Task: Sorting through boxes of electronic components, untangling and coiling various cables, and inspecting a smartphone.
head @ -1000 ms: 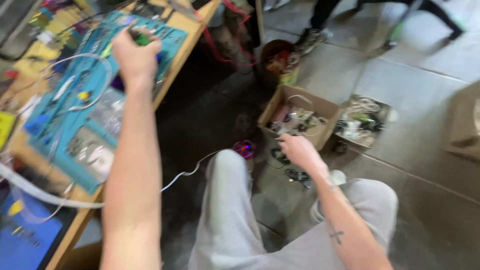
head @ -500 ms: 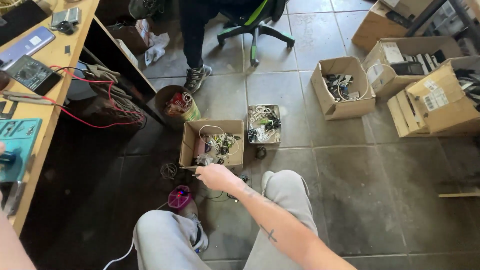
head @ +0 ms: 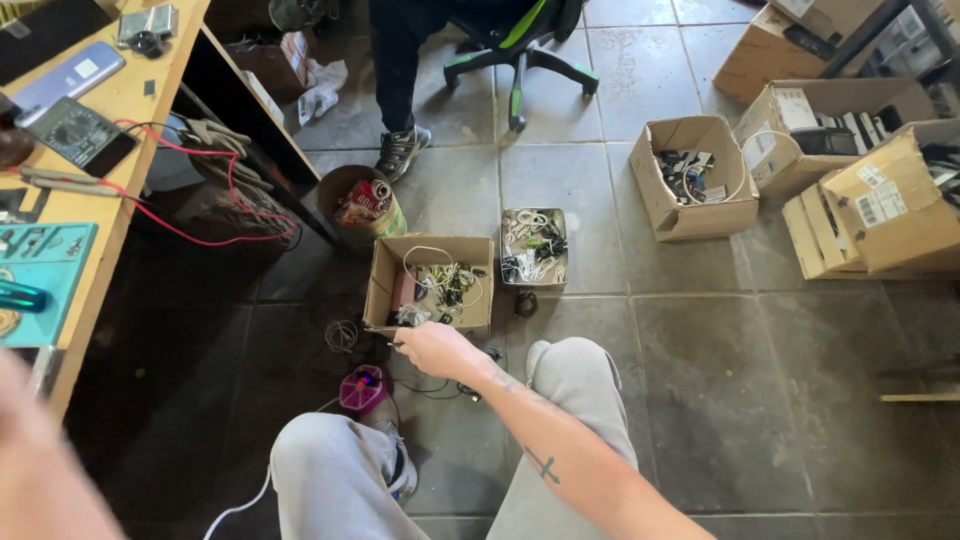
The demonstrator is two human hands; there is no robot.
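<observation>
We take the cardboard box of cables [head: 432, 283] as landmark: our right hand [head: 438, 349] hangs just before it, a small tray of cables [head: 533, 246] lies just right, a bin [head: 362, 207] behind-left, the worktop [head: 100, 150] far left.

One camera on my head looks steeply down past my knees at the tiled floor [head: 700, 400], from well above; the surface [head: 110, 110] lies toward ten o'clock, cardboard boxes [head: 690, 175] toward one
</observation>
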